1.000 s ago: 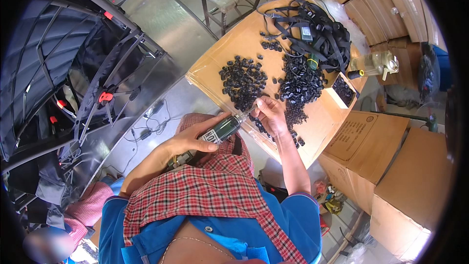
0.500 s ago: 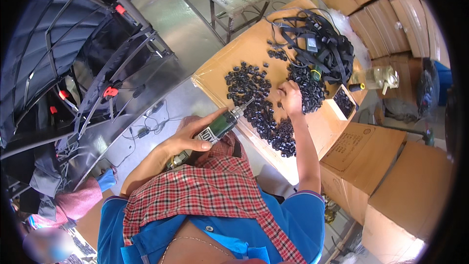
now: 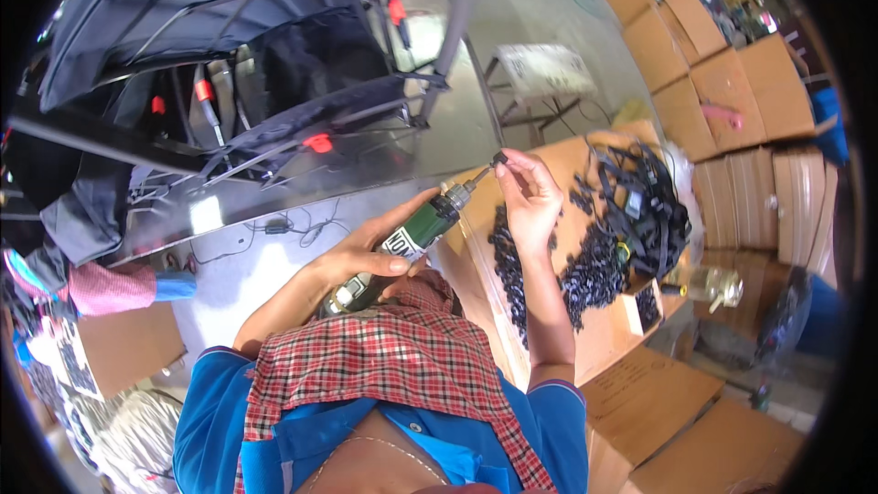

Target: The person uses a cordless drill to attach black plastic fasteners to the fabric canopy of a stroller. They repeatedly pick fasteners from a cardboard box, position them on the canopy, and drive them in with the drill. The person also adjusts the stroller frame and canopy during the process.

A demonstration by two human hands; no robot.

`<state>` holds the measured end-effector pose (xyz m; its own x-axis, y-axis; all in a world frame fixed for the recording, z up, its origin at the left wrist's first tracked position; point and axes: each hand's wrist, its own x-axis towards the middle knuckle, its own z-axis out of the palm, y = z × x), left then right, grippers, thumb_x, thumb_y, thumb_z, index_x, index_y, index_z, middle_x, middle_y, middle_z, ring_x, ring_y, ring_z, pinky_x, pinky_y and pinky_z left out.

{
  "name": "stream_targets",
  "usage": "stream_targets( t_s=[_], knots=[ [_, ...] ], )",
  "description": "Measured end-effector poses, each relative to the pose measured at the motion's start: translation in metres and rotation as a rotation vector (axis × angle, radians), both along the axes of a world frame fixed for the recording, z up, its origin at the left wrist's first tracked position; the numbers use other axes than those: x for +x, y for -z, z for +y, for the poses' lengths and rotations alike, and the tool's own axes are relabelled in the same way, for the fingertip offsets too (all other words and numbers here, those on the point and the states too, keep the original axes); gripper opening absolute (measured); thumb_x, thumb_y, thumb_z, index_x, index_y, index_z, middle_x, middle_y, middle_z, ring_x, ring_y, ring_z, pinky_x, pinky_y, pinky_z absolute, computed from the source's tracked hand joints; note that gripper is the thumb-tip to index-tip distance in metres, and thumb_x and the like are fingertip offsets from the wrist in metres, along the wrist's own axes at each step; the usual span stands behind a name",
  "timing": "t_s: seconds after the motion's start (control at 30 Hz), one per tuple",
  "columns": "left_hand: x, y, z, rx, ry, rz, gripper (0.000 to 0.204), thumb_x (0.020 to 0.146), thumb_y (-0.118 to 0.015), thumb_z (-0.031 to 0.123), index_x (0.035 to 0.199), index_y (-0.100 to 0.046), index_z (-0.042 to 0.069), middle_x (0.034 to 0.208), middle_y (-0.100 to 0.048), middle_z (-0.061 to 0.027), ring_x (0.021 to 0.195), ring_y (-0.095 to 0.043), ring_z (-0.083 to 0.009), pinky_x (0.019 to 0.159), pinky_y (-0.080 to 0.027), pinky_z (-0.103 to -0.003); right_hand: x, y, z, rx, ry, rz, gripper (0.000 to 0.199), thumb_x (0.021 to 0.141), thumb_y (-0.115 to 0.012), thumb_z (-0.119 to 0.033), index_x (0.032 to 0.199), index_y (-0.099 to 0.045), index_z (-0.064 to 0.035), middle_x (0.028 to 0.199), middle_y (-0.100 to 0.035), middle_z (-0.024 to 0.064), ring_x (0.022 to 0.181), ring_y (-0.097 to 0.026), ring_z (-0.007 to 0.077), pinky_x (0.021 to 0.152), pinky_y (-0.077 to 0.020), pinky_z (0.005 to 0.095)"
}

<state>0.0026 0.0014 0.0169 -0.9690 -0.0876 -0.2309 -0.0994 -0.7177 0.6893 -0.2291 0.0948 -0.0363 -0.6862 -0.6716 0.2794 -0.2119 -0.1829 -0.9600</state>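
Right hand: its fingers are narrowing to a pinch, thumb and forefinger holding a small black piece at the tip of a slim bit.
Black piece: it is sitting at the bit's end; whether the bit is entering it, I cannot tell.
Left hand: its fingers are wrapping round the body of a green power driver, which is slanting up and rightward in front of the checked apron.
Room between the hands: a wedge of open space is separating the driver's body from the right forearm.
Bench edge: the bench is beginning just right of the driver, its near edge running down toward the right elbow, with the right forearm reaching across.
Bench top: loose black pieces are lying in heaps on both sides of that forearm; tangled black straps are filling the far right part.
Right rim: an open box is resting there, a clear container lying just beside it.
Left side: a strip of floor with a dark cable is stretching between the left arm and a black fabric-covered frame.
Farther out: a stool is standing beyond the bench; cartons are lining the right.
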Motion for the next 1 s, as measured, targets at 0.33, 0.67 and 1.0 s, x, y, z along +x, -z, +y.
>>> stream_targets(
  t_s=[0.33,0.67,1.0],
  knots=[
    [0.098,-0.004,-0.062,0.196,-0.215,0.209,0.113,0.070,-0.078,0.021,0.156,-0.006,0.016,0.085,-0.054,-0.0143,0.051,-0.057,-0.0158,0.046,-0.044,-0.024,0.075,-0.039,-0.110,-0.180,-0.299,0.354,0.030,0.082,-0.068,0.008,0.111,-0.065,0.0040,0.101,-0.065,0.0134,0.087,-0.064,0.0192,0.078,-0.0533,0.0296],
    [0.171,-0.004,-0.104,0.175,-0.313,0.449,0.114,0.073,-0.079,0.025,0.156,-0.002,0.013,0.087,-0.054,-0.0152,0.055,-0.060,-0.0180,0.048,-0.047,-0.024,0.099,-0.021,-0.198,0.030,-0.378,1.226,0.015,0.084,-0.068,-0.022,0.077,-0.067,-0.0088,0.073,-0.067,0.0039,0.063,-0.064,0.0242,0.059,-0.0487,0.0348],
    [0.159,-0.010,-0.113,0.338,-0.330,0.580,0.117,0.068,-0.081,0.011,0.156,-0.003,0.016,0.094,-0.056,-0.0222,0.058,-0.063,-0.0231,0.051,-0.052,-0.025,0.133,-0.014,-0.213,0.157,-0.321,1.207,0.016,0.089,-0.067,-0.024,0.087,-0.066,-0.0086,0.068,-0.065,0.0087,0.060,-0.064,0.0296,0.056,-0.0487,0.0390]
  ],
)
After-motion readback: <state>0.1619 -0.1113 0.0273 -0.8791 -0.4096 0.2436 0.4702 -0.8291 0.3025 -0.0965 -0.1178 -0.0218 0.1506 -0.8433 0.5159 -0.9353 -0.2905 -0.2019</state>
